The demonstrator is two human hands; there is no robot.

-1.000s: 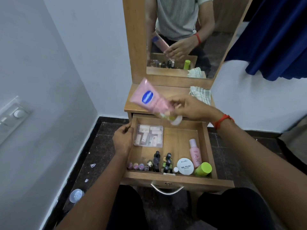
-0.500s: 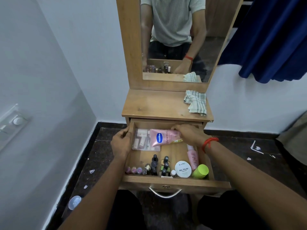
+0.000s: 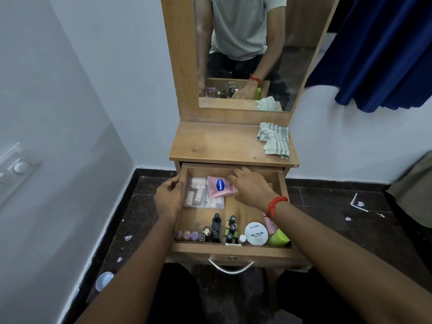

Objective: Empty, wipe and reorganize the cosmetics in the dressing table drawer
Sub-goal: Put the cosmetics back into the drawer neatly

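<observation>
I see left hand (image 3: pixel 169 199) clamped on the left wall of the drawer (image 3: pixel 233 249), likely bracing it. Right hand (image 3: pixel 251 188) covers the cap end of the pink tube (image 3: pixel 219 187), centre frame, flat against the clear box (image 3: pixel 201 197). Fingers bent, grip hidden, can't tell. Cloth (image 3: pixel 274 141) is parked on the tabletop, so I'd guess we're restocking

The 2 arms reach toward frame centre; left hand (image 3: pixel 169 197) grips the drawer's (image 3: pixel 257 252) side, right hand (image 3: pixel 251 188) curls over the pink tube (image 3: pixel 219 187).
</observation>
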